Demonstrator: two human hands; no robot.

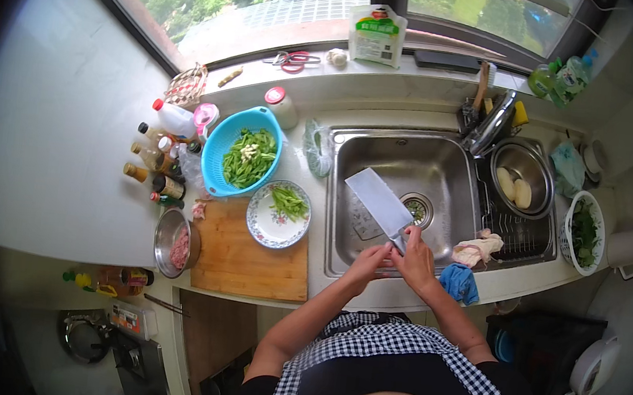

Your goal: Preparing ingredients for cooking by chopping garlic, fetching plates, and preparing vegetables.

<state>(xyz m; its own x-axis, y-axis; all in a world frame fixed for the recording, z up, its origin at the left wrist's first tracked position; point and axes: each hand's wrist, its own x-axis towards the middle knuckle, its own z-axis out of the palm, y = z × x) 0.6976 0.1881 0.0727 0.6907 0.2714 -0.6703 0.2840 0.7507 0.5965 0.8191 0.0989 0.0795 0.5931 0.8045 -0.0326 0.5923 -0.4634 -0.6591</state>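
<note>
Over the near edge of the stainless steel sink [345, 200], both hands meet at the handle of a cleaver [380, 201]. Its broad blade points up and left above the basin. My right hand [417, 260] closes around the handle. My left hand [367, 263] touches the handle's near end; its fingertips are partly hidden, so its grip is unclear. To the left, a floral-rimmed plate [267, 230] with cut green vegetable pieces rests on a wooden cutting board [239, 270]. A blue colander [214, 155] holds more cut greens with pale pieces on top.
A steel bowl [194, 242] of minced meat sits at the board's left, below several bottles [158, 160]. Right of the basin are a pot [545, 192] with peeled pale vegetables, crumpled cloths [460, 282] and a white basket [567, 229] of leaves. The faucet [495, 124] stands behind.
</note>
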